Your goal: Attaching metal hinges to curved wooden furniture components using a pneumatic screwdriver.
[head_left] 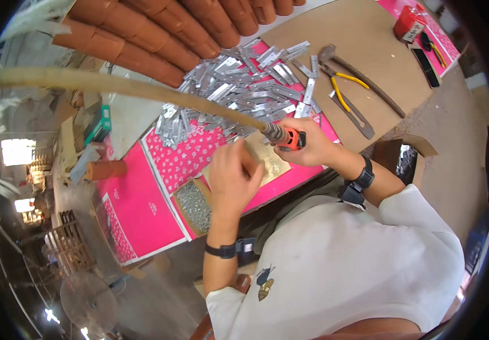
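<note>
My right hand (307, 144) is wrapped round a red and black power tool (293, 139), which joins a long pale hose (137, 88) through a ribbed collar. Beside it, my left hand (234, 173) has its fingers curled in over a gold-coloured plate (275, 164); whatever they pinch is hidden. Just beyond both hands lies a heap of silver metal strips (227, 90) with holes in them. An open box of small metal fasteners (193, 205) stands to the left of my left wrist.
Yellow-handled pliers (341, 90), a hammer (369, 82) and a flat metal bar (358, 119) lie on brown board at the right. Behind them are a red bottle (409, 24) and a phone (426, 68). Terracotta-coloured tubes (142, 34) are stacked at the far left.
</note>
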`<state>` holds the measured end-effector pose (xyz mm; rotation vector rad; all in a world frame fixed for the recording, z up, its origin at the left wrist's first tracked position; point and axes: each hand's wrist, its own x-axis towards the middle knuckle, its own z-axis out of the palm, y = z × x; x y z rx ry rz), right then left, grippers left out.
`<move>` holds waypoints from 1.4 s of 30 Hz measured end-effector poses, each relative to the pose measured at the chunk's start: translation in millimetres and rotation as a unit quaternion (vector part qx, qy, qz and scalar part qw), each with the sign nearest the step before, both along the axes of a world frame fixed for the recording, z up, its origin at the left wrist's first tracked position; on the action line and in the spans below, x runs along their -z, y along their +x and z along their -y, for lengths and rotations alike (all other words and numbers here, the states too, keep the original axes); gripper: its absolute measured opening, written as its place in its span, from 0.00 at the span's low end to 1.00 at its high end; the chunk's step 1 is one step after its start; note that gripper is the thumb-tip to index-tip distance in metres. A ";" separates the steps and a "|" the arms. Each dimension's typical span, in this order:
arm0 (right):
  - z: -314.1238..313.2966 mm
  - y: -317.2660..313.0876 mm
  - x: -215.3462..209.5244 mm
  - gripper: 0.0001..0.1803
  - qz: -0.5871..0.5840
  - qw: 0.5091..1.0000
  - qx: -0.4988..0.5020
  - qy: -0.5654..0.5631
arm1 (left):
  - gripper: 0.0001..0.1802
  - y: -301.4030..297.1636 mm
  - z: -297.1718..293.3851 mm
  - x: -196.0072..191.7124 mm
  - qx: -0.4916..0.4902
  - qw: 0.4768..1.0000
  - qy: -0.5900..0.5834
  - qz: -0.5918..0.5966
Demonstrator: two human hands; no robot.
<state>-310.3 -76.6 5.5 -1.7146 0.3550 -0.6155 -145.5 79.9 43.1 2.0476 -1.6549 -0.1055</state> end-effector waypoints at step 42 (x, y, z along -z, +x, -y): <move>-28.3 38.5 31.0 0.18 0.018 0.997 0.035 -0.065 | 0.07 -59.1 -104.6 -140.1 -0.191 0.751 -0.589 -0.230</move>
